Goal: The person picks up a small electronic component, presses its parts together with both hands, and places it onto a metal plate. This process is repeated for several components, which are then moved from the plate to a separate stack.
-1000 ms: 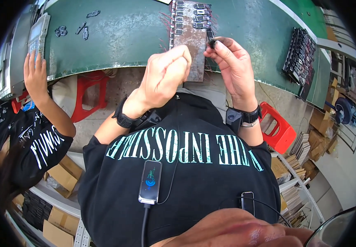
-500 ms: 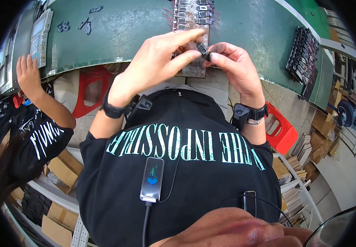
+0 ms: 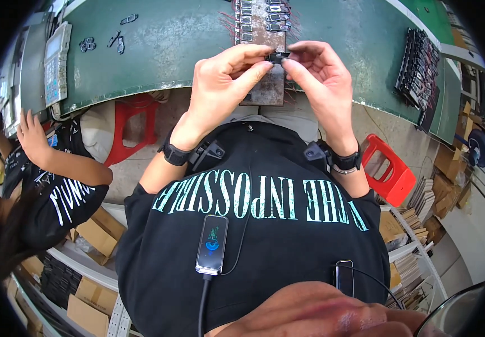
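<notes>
Head cam: both hands, left & right, pinched small black clip above tabletop; loose pinch could've dropped it

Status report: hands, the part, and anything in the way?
Left hand and right hand both pinch one small black part. Held above the grey tray. Nothing in the way.

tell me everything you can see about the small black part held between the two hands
The small black part is a tiny dark piece, apparently plastic or metal, too small to make out in detail. It is pinched from both sides: the left hand grips it with thumb and forefinger, the right hand likewise. It is held in the air above the grey tray of similar parts on the green bench.
</notes>
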Demonstrator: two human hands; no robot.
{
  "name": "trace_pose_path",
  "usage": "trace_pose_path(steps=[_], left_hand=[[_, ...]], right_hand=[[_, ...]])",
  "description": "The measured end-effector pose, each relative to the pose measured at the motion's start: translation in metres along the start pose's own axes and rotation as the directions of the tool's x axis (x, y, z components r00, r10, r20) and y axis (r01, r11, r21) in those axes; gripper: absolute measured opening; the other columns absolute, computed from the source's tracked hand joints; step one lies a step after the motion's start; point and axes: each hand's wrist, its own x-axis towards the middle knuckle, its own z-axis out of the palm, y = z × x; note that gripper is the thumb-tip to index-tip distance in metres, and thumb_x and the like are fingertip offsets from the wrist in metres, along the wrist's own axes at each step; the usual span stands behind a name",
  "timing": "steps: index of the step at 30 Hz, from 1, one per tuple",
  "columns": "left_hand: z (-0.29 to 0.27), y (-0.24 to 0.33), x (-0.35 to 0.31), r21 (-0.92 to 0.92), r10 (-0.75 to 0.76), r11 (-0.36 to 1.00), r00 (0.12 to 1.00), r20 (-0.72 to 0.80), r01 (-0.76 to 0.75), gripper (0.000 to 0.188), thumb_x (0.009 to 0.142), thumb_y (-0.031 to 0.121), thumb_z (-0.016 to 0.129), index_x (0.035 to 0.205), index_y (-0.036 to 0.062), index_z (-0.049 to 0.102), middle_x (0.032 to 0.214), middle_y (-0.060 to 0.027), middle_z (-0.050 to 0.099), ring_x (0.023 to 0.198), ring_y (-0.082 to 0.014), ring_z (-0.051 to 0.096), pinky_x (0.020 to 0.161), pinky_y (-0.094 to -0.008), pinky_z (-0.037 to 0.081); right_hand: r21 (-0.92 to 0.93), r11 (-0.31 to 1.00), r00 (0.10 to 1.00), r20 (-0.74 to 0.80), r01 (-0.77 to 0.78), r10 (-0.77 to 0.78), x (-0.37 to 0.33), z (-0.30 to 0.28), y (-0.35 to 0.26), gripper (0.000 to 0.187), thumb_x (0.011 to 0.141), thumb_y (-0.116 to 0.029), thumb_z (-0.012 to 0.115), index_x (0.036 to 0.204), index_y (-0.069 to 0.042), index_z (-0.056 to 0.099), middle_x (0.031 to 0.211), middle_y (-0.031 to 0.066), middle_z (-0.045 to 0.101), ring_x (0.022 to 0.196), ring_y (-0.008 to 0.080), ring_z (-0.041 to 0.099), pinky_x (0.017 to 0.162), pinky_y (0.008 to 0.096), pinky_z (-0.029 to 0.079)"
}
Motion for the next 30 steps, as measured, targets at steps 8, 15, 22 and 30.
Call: trace_pose_path(steps=[8,15,22,30], left_hand=[[-0.004,-0.006,-0.002,0.073,-0.011,0.997,1.0,0.009,0.01,0.025,0.089,0.006,0.073,0.113,0.0022,0.072,0.098,-0.0083,0.076,0.089,-0.0088,0.07,0.078,-0.0236,0.057],[-0.006,-0.004,-0.004,0.086,-0.028,0.996,0.998,0.061,0.023,0.024,0.089,0.007,0.073,0.113,0.0021,0.072,0.096,-0.0076,0.076,0.087,-0.0089,0.07,0.077,-0.0236,0.057],[-0.008,-0.003,-0.004,0.09,-0.057,0.995,0.994,0.092,0.049,0.023,0.089,0.006,0.072,0.112,0.0018,0.072,0.096,-0.008,0.076,0.087,-0.0086,0.07,0.078,-0.0235,0.057],[0.0,-0.008,-0.008,0.044,-0.087,0.995,0.995,0.046,0.085,0.023,0.09,0.005,0.07,0.113,0.001,0.07,0.097,-0.009,0.075,0.089,-0.011,0.071,0.079,-0.0259,0.058]], right_hand=[[-0.046,0.998,0.998,0.06,-0.033,0.035,0.005,-0.002,0.006,0.018,0.092,-0.006,0.07,0.108,0.0,0.066,0.098,0.0012,0.068,0.086,0.007,0.062,0.08,0.0218,0.051],[0.067,0.979,0.964,0.196,-0.194,0.178,0.013,-0.015,0.012,0.018,0.092,-0.007,0.07,0.108,-0.002,0.065,0.096,0.001,0.067,0.087,0.0086,0.064,0.08,0.0225,0.052],[0.117,0.978,0.96,0.24,-0.173,0.142,0.014,-0.012,0.02,0.021,0.094,-0.009,0.069,0.113,-0.002,0.062,0.099,0.0027,0.067,0.09,0.0103,0.064,0.082,0.0249,0.054],[-0.061,0.998,0.987,0.159,-0.017,0.027,0.004,0.009,0.016,0.024,0.094,-0.006,0.066,0.117,0.0,0.06,0.101,0.0031,0.066,0.092,0.0114,0.064,0.084,0.0255,0.054]])
